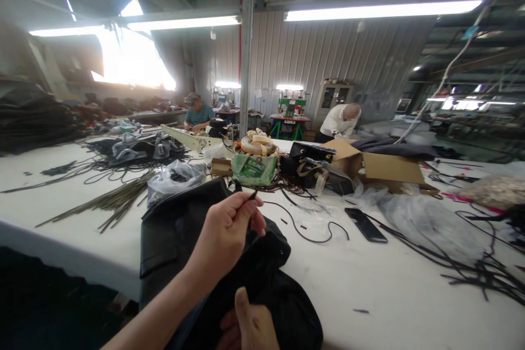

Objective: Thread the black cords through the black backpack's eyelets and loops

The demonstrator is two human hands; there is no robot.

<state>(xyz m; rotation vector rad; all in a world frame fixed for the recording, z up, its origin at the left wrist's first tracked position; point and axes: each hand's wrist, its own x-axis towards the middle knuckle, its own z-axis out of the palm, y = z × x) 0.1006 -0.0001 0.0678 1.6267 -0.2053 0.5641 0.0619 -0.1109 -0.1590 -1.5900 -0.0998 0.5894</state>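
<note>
A black bag (180, 229) of soft, smooth material lies at the table's near edge, in front of me. Above it, my left hand (229, 229) is closed in a pinch on a thin black cord (253, 195), whose dark tip sticks up past the thumb; its lower part is hidden by the fingers and lost against the bag. Lower down, my right hand (254, 325) is over the bag's near part. Its thumb points up, apart from loosely bent fingers, and nothing shows between them. The picture's bottom edge cuts this hand off.
Beyond the bag are a green-labelled container (254, 168) with rolls of tape, a plastic bag (174, 179) and an open cardboard box (389, 169). A phone (366, 225) and loose black cords (479, 273) lie right; thin strips (110, 197) lie left. Two people work farther back.
</note>
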